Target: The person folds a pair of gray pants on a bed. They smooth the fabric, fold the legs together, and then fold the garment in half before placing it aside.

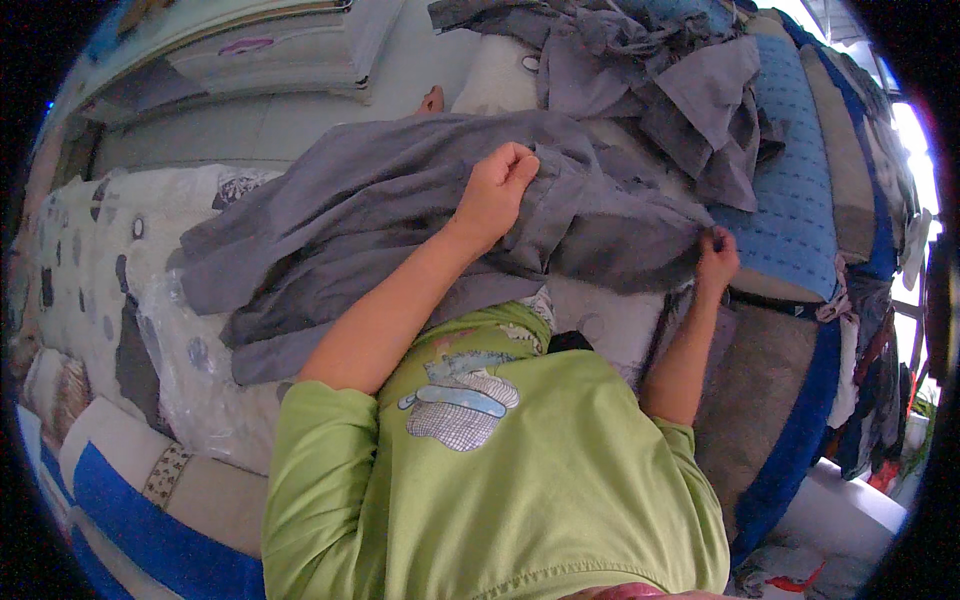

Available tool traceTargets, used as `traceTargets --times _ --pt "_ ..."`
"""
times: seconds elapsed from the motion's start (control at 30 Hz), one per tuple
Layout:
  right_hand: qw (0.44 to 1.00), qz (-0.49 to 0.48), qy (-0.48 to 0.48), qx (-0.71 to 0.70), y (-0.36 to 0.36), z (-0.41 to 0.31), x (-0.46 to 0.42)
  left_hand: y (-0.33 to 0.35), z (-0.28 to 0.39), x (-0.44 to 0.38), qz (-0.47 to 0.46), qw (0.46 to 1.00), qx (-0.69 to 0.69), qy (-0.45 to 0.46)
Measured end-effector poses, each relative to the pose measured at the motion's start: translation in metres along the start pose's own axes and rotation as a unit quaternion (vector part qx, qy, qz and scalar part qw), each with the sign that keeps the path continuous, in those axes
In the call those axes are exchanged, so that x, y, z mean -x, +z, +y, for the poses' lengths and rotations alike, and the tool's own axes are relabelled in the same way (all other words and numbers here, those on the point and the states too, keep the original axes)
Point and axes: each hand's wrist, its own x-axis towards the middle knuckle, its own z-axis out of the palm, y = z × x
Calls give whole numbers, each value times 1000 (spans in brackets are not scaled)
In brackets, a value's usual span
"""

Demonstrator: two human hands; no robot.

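Observation:
A large dark grey cloth garment (360, 195) lies spread across my lap and the patterned cover to the left. My left hand (501, 184) is closed on a fold near its middle. At the garment's right end, my right hand (718, 255) pinches an edge beside the blue cushion. The stretch of cloth between my hands is partly lifted and creased. A second crumpled grey garment (645, 82) lies beyond my hands at the upper right, partly over the blue cushion. What the undersides of the cloth look like is hidden.
The blue patterned cushion (795, 180) stands at the right, with a brown cushion (772, 375) nearer me. At the left lies a white spotted cover (82, 247) with clear plastic (202, 360). A white cabinet (277, 56) stands at the upper left. A bare foot (432, 100) shows beyond the garment.

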Motion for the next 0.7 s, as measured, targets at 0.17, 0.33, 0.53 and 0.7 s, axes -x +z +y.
traceTargets --times 0.17,0.33,0.53,0.7 --pt "963 -27 -111 243 -1 -19 -19 11 -11 2 -27 997 72 -28" --pt "981 -154 -116 -38 24 -118 18 8 -15 5 -65 998 24 12" --pt "907 -294 -274 -126 50 -206 41 10 -16 9 -84 992 87 -32" --pt "933 -302 -156 -120 58 -206 50 9 -15 11 -90 976 181 -79"
